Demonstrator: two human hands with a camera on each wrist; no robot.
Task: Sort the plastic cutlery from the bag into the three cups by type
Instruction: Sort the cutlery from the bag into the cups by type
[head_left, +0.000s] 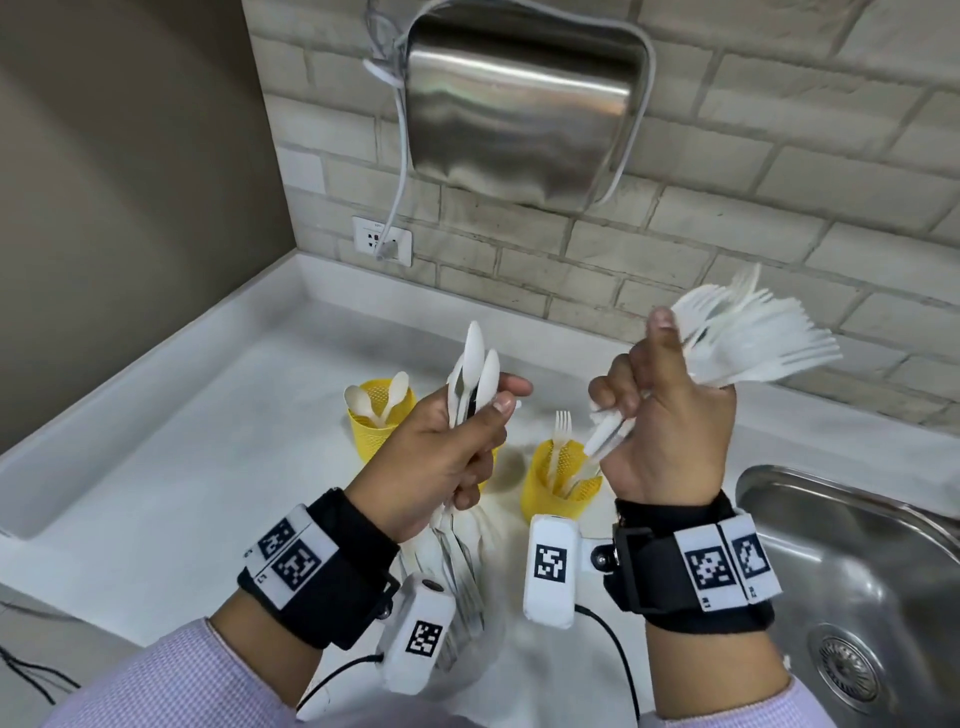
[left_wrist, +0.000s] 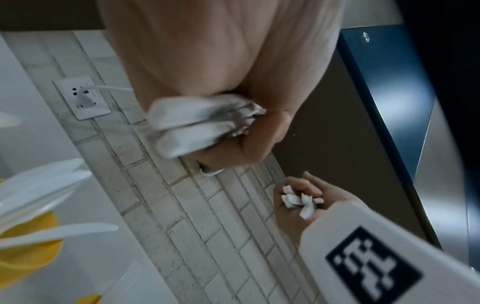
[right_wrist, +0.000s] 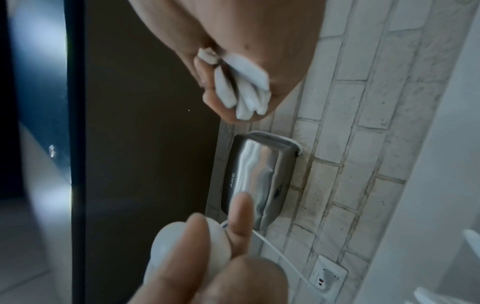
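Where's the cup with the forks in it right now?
In the head view the yellow fork cup stands on the white counter, just below the right hand and left of the steel sink.

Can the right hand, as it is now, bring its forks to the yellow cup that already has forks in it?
Probably yes. The right hand grips the bundle of forks just above the fork cup, with nothing between them. The left hand, holding spoons, stays to the side.
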